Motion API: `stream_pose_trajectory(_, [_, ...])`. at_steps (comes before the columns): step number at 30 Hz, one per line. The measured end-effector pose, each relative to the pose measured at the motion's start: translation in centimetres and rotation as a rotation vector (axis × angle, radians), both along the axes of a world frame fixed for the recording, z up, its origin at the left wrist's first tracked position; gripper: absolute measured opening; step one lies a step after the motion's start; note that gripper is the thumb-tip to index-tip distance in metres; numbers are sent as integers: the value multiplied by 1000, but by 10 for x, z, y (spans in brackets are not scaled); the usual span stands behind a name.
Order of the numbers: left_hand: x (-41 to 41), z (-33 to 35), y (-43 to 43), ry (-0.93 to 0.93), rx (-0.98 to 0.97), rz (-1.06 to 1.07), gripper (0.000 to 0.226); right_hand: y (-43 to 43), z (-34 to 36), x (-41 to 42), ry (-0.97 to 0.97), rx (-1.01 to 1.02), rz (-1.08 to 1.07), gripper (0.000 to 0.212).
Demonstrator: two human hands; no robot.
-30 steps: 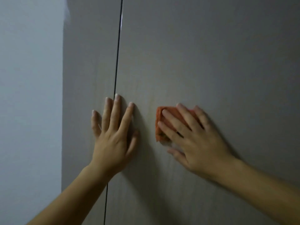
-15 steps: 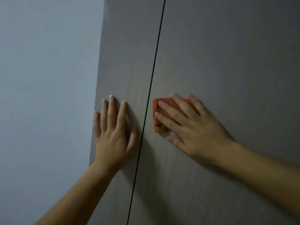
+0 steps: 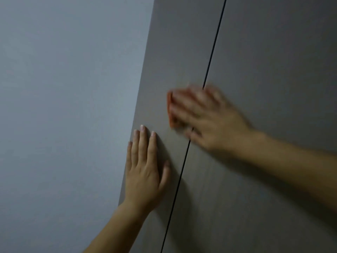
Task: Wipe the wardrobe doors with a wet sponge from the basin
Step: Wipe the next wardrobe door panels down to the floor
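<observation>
Two grey-brown wardrobe doors fill the right of the view, the narrow left door [image 3: 175,52] and the wide right door [image 3: 273,61], split by a dark vertical gap. My right hand [image 3: 206,117], blurred by motion, presses an orange sponge [image 3: 170,110] flat against the left door, lying across the gap. Only the sponge's left edge shows past my fingers. My left hand [image 3: 145,167] rests flat on the lower part of the left door with its fingers straight and pointing up, below and left of the sponge.
A plain pale grey wall [image 3: 69,115] takes up the left half of the view and meets the left door's outer edge. The basin is out of view.
My right hand has slid the sponge leftward, from the right door across the gap onto the left door. My left hand has stayed flat on the left door. The view has swung left.
</observation>
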State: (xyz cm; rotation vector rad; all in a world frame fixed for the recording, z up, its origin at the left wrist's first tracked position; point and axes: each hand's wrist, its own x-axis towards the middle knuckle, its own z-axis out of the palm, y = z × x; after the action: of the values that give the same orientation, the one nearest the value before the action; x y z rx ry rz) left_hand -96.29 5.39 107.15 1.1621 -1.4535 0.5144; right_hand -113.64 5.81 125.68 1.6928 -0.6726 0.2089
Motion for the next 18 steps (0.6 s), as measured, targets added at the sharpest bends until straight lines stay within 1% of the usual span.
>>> stream_pose_trajectory(3, [0, 1, 2, 23, 8, -20, 76, -7, 85, 36, -280, -75, -51, 73])
stream_pose_trajectory(4, [1, 0, 2, 23, 1, -25, 76, -8, 104, 46, -347, -86, -57, 74])
stream_pose_trajectory(5, [2, -1, 2, 19, -6, -26, 75, -8, 112, 53, -370, -93, -60, 74])
stream_pose_trajectory(6, [4, -2, 2, 10, -11, -24, 75, -8, 111, 59, -348, -90, -64, 74])
stream_pose_trajectory(8, [6, -5, 1, 1, -22, -20, 74, -11, 89, 61, -215, -61, -38, 72])
stream_pose_trajectory(12, [2, -31, 3, 50, 2, -22, 74, -9, -16, 31, 118, 26, 51, 67])
stream_pose_trajectory(14, [-3, -51, 7, 70, 45, -19, 77, -6, -56, 10, 240, 63, 34, 67])
stream_pose_trajectory(16, [-9, -67, 8, 77, 68, -18, 80, -8, -57, 5, 295, 82, 14, 66])
stream_pose_trajectory(17, [-12, -71, 8, 82, 71, -22, 81, -9, -46, 12, 275, 73, 19, 65])
stream_pose_trajectory(18, [-14, -73, 8, 94, 73, -27, 82, -10, -31, 24, 215, 58, 23, 65])
